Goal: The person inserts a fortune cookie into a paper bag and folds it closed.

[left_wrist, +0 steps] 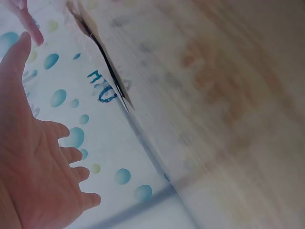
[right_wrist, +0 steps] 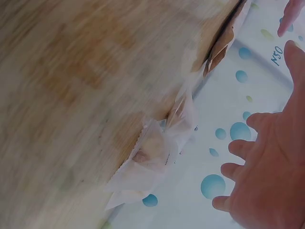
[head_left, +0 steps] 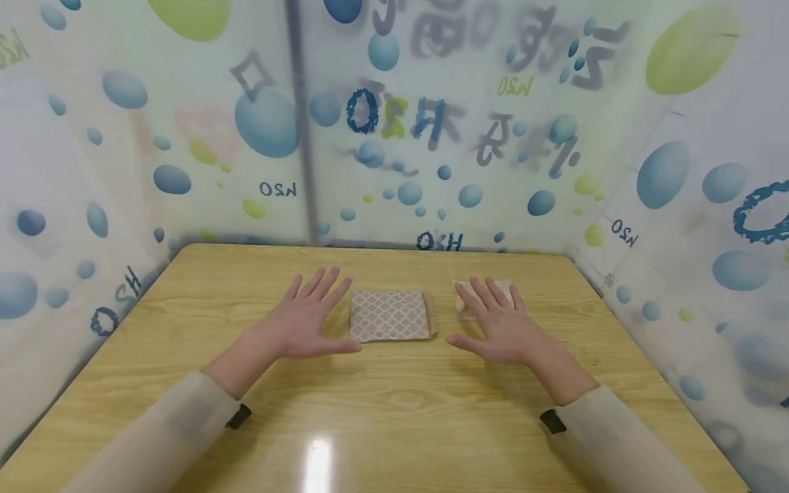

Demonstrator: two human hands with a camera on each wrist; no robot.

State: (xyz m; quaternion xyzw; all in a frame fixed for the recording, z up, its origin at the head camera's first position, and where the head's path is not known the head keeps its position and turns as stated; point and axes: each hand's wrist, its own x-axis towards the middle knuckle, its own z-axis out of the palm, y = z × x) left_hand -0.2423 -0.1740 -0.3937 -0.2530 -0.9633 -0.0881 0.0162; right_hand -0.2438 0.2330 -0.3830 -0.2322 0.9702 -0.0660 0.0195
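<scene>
L hand (head_left: 302,325) and R hand (head_left: 502,332) both reach out over the table (head_left: 394,404), palms down, each grip apart w/ fingers spread. The patterned packet (head_left: 390,315), grey-white w/ a brown strip along its R edge, lies flat on the table btwn them; L thumb tip is at its near L corner, tho contact is hard to judge from this angle. The small see-through wrapper (right_wrist: 147,164), w/ a jagged edge, lies to the R of the packet, partly behind R fingers in head view. Pale sleeves (head_left: 185,411), dark bits (head_left: 553,421) at both cuffs. Backdrop (head_left: 382,198): blue/green drops + mirrored "H2O".
</scene>
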